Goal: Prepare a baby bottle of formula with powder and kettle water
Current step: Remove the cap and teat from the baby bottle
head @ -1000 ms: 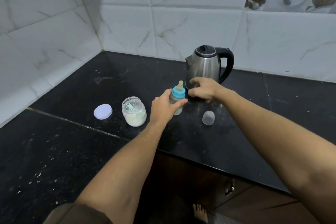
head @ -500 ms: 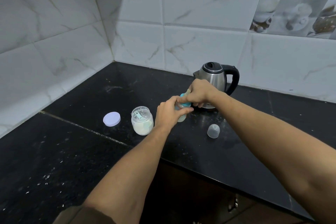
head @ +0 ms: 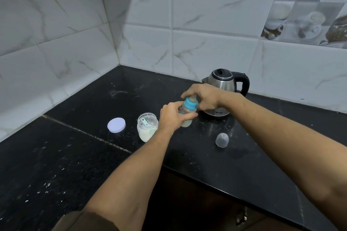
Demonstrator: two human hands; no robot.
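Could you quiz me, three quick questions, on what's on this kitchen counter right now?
1. True or false: the powder jar has its lid screwed on.
2. Which hand grips the body of the baby bottle: (a) left hand, (b) right hand?
3. Fill in: the clear bottle cap lies on the ____, apart from the bottle.

Key:
1. False; the lilac lid lies on the counter beside the jar.
2. (a); the right hand is on the blue collar and teat.
3. Counter.
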